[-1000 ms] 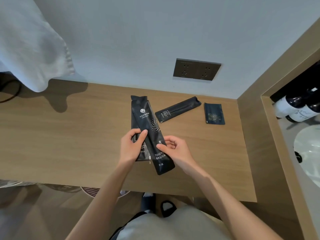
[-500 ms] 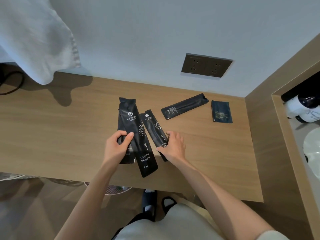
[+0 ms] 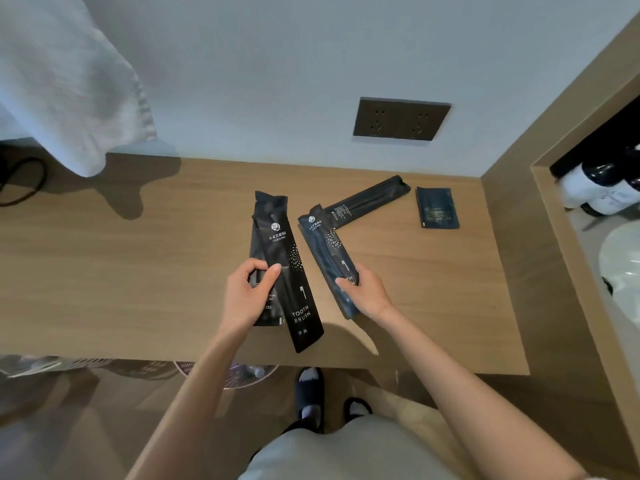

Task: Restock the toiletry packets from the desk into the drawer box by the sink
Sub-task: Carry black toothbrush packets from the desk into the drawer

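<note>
Standing at the wooden desk (image 3: pixel 138 271), the person has a packet in each hand. Left hand (image 3: pixel 247 299): thumb on top, fingers curled beneath, pinching two long black toothbrush packets (image 3: pixel 294 271) that overlap, the upper one printed "TOOTH BRUSH" and reaching down close to the desk's near edge. Right hand (image 3: pixel 367 292): closed on the lower end of a third toothbrush packet (image 3: pixel 329 251), which slants up and to the left; whether it is lifted or lying flat, cannot tell.

Its top corner lies just beside, possibly touching, a slim black packet (image 3: pixel 367 200) lying flat on the desk at an angle. A small square dark packet (image 3: pixel 438 207) lies apart to the right, near the wooden side panel (image 3: pixel 512 254).

Wall above: dark double socket (image 3: pixel 401 118). White towel (image 3: pixel 65 81) hangs at upper left. Beyond the panel, white bottles (image 3: pixel 595 188) and the rim of a sink (image 3: pixel 620 265). Drawer box not in view.
</note>
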Demonstrator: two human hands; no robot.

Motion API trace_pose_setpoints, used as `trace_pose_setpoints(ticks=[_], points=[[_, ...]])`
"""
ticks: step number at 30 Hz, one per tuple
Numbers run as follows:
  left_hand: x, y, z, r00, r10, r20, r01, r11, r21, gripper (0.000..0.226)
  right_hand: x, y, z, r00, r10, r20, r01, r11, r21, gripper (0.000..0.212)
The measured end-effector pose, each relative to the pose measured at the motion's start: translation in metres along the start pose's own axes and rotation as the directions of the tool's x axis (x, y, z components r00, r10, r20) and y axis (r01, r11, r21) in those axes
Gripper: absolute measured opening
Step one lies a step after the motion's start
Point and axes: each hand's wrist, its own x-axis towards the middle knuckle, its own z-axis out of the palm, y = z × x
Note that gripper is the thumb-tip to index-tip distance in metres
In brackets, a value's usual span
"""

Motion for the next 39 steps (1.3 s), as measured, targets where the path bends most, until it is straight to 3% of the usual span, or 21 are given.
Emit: trace_pose_setpoints(ticks=[4,9,18,22,29,34,39], points=[[-0.011,0.024,0.016,0.995,0.097,0.031,-0.098,0.995,0.028,0.019,-0.050,-0.003,-0.055,0.991,-0.091,-0.094,0.104,0.984,0.142,0.023],[-0.045,0.067,0.061,0.963,0.201,0.178,-0.198,0.980,-0.034,0.021,-0.128,0.022,-0.128,0.954,-0.117,-0.276,0.189,0.949,0.251,0.027],[-0.186,0.143,0.202,0.823,0.340,0.455,-0.256,0.937,-0.236,0.022,-0.287,0.133,-0.245,0.792,-0.009,-0.611,0.278,0.896,0.347,0.024],[-0.273,0.166,0.272,0.726,0.421,0.543,-0.336,0.907,-0.254,0.025,-0.371,0.192,-0.287,0.719,0.043,-0.694,0.274,0.900,0.339,0.024],[-0.388,0.199,0.368,0.580,0.408,0.705,-0.301,0.911,-0.280,0.023,-0.490,0.273,-0.348,0.573,0.166,-0.802,0.214,0.915,0.342,0.022],[-0.434,0.227,0.434,0.514,0.424,0.746,-0.285,0.904,-0.317,0.022,-0.535,0.324,-0.389,0.451,0.281,-0.847,0.203,0.892,0.404,0.020],[-0.452,0.252,0.515,0.485,0.463,0.742,-0.303,0.885,-0.355,0.020,-0.549,0.374,-0.439,0.404,0.332,-0.853,0.193,0.880,0.434,0.021]])
